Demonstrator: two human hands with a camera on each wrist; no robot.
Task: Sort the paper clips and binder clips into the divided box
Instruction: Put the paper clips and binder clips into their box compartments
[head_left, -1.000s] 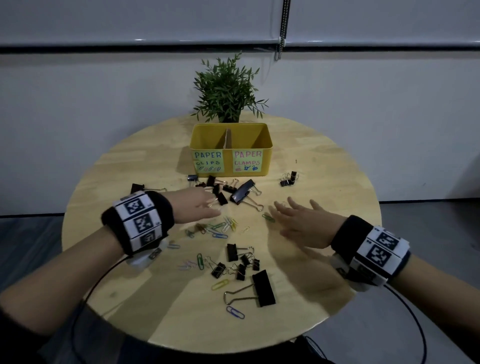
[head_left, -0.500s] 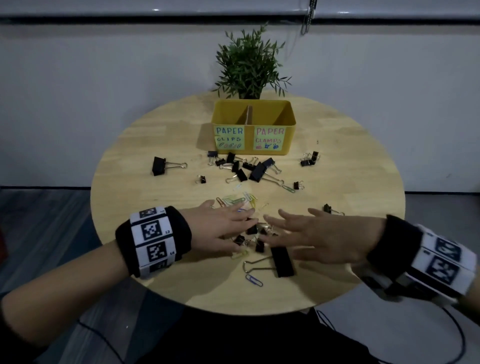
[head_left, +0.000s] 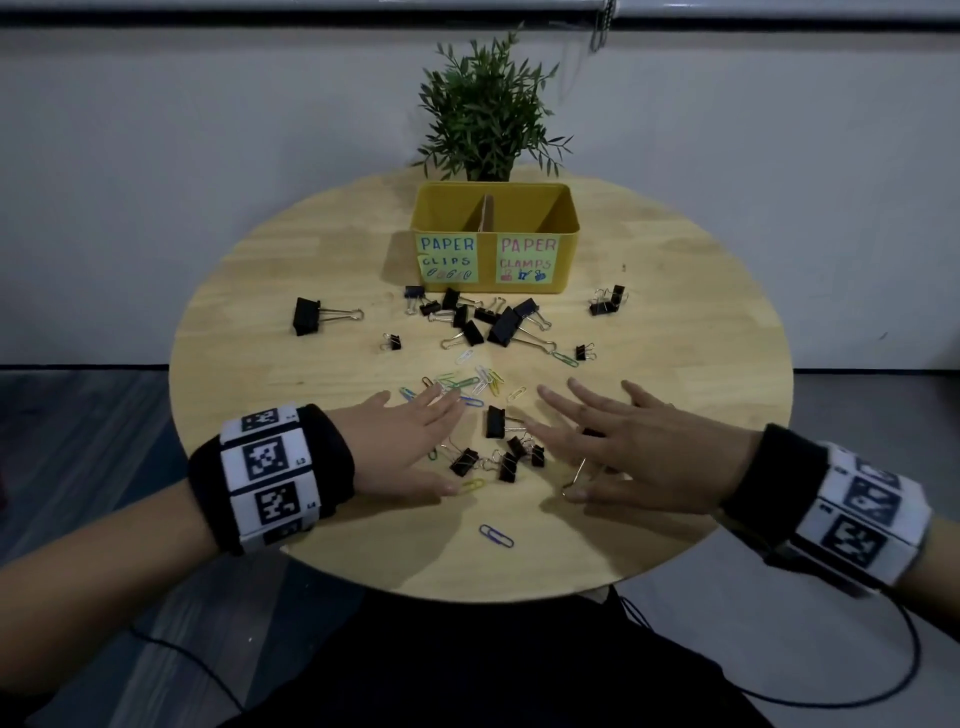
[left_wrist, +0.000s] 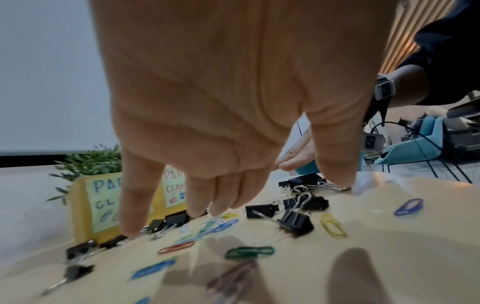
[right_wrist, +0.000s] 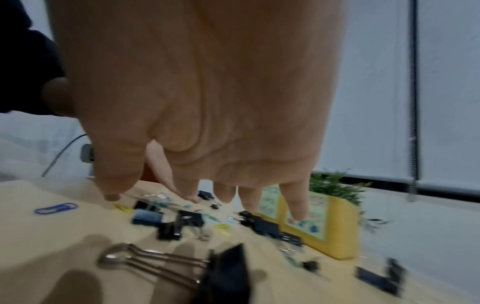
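Both hands are hovering flat over the clips on the tabletop (head_left: 311, 374). It is best to pick one kind at a time and pinch gently.

The left hand (head_left: 400, 441) is spreading its fingers (left_wrist: 135, 205) over the colored paper clips (head_left: 467, 387), holding nothing. The right hand (head_left: 634, 447) is spreading too, over the big binder clip (right_wrist: 223, 273). The yellow box (head_left: 563, 260) is sitting far back, looking empty.

Round wooden table (head_left: 291, 364) — potted plant (head_left: 485, 109) at its far edge.

Pale wooden table (head_left: 291, 364), faintly glossy
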